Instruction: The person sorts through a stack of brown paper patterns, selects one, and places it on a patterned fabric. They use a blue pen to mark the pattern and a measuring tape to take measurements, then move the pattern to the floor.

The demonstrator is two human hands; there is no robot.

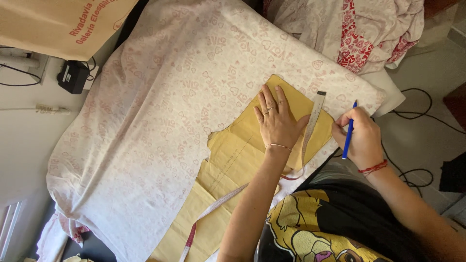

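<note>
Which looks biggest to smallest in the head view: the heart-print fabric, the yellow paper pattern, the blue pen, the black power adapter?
1. Heart-print fabric
2. Yellow paper pattern
3. Black power adapter and blue pen: unsure, since the right hand covers part of the pen.

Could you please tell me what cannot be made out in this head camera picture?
- Tip of the blue pen: hidden behind the right hand, head view.
- Yellow paper pattern: partly under the left hand and the white heart-printed fabric; its lower end is cut off by the bottom edge.
- White measuring tape: markings too small to read.
</note>
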